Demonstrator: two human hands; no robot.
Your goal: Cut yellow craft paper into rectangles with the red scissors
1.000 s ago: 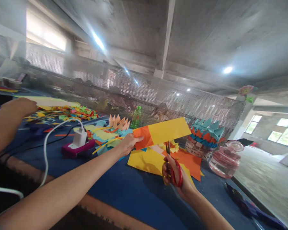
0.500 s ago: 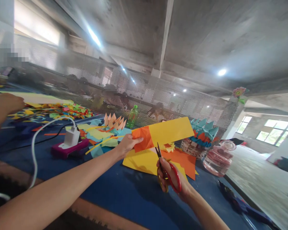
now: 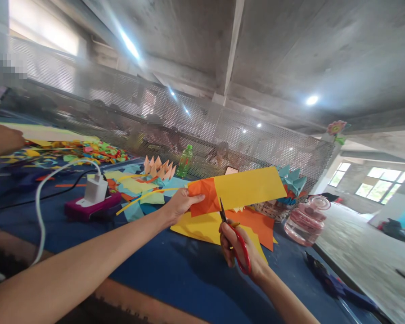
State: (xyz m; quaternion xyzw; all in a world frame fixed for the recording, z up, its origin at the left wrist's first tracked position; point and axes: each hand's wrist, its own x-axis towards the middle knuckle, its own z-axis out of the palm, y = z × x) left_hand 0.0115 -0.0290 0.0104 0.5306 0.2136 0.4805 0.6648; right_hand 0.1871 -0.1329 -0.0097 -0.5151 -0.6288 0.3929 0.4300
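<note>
My left hand (image 3: 182, 206) pinches a creased orange paper square (image 3: 204, 204) laid over one end of a long yellow paper strip (image 3: 249, 186). The strip sticks out to the right, above the table. In my right hand (image 3: 234, 240) are scissors with a red handle (image 3: 245, 256), fingers wrapped round the grips. Their dark blades point up at the strip's lower edge, right beside the orange square. Whether the blades are parted is hard to make out. Beneath lie yellow sheets (image 3: 197, 229) and an orange sheet (image 3: 261, 227).
Right of the sheets stand a pink clear jar (image 3: 303, 222) and a basket with folded paper (image 3: 273, 210); a blue-handled tool (image 3: 340, 285) lies nearer. Leftward are a purple power strip (image 3: 87, 208), white cable (image 3: 40, 211), paper scraps (image 3: 104, 154), green bottle (image 3: 185, 161) and another person's hand (image 3: 5, 139).
The yellow strip has shifted right, showing more length beyond the orange square. The scissor blades have risen to the strip's lower edge. The view has shifted slightly.
</note>
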